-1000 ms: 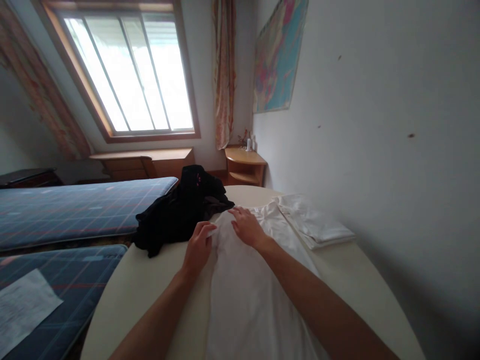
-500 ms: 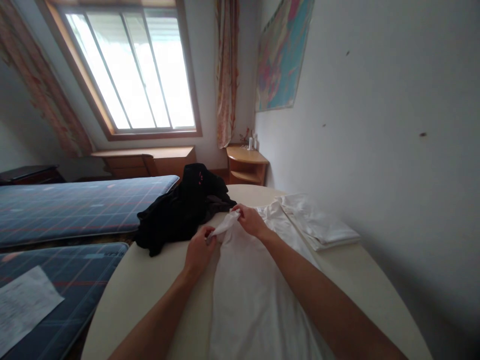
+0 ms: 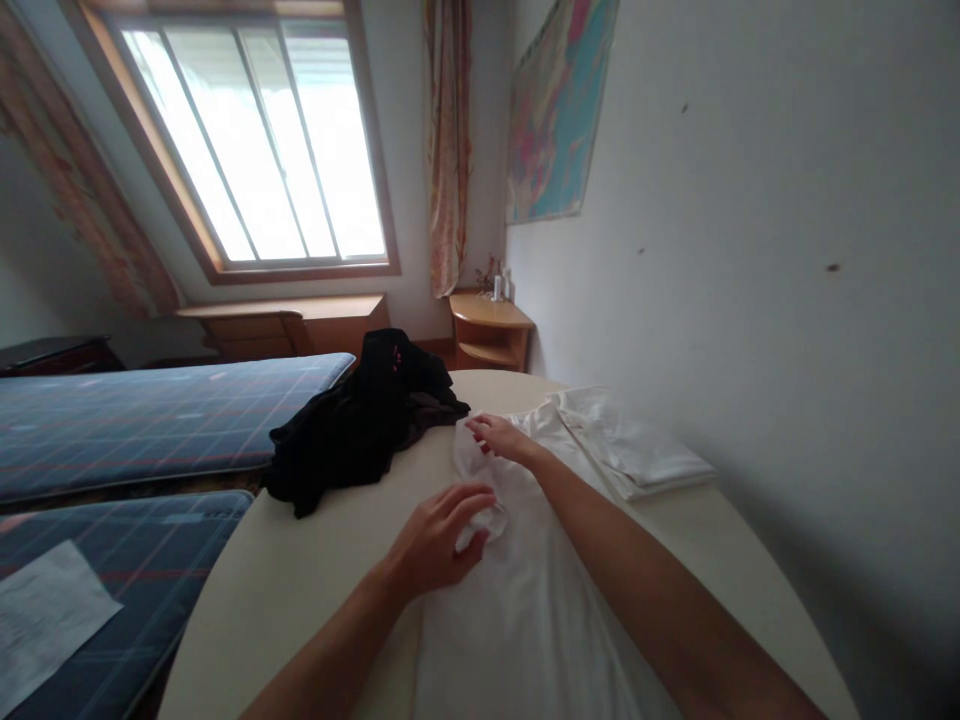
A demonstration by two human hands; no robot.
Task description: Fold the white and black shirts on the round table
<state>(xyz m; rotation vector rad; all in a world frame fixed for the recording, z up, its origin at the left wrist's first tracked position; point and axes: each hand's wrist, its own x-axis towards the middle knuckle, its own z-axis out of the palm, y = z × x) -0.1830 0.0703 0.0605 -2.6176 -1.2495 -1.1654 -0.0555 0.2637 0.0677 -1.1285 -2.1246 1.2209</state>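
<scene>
A white garment [image 3: 517,600] lies spread along the table towards me, its near end running out of the frame. My left hand [image 3: 439,540] is over its left side, thumb and fingers apart in a curve. A bunched fold of the white cloth shows between them, not visibly pinched. Farther off, my right hand [image 3: 499,437] rests by the garment's upper left part with loosely spread fingers. Whether its fingertips press on the cloth is hard to see. Beyond the right forearm is a folded stack of white cloth [image 3: 637,450].
All this lies on a round cream table [image 3: 247,620]. A black garment [image 3: 352,430] is heaped at its far left edge. To the left are checked mattresses [image 3: 150,420], one with a paper sheet [image 3: 52,610] on it. A wall [image 3: 787,400] runs along the right.
My left hand has let go of the garment's far left corner and moved nearer and to the right. My right hand's fingers have loosened, and the lifted corner now lies lower.
</scene>
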